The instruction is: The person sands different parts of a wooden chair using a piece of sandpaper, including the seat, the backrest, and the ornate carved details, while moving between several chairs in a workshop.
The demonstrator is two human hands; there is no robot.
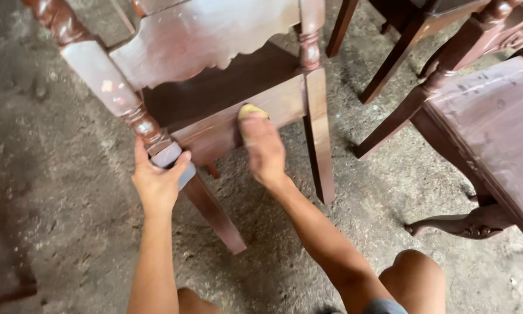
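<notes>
A dark reddish-brown wooden chair (197, 40) stands in front of me, seen from behind, with turned posts and a carved back panel. My left hand (157, 180) grips the chair's left rear post at the squared block just below the turned part. My right hand (263, 145) presses a small yellow pad (251, 110) against the chair's rear seat rail (285, 102). Only the pad's top edge shows above my fingers.
Other dark wooden chairs stand to the right: one with a flat seat (494, 122) and a carved curved foot (465, 224), another at the top (424, 23). The floor (52, 174) is rough grey concrete. My knees (412, 273) show at the bottom edge.
</notes>
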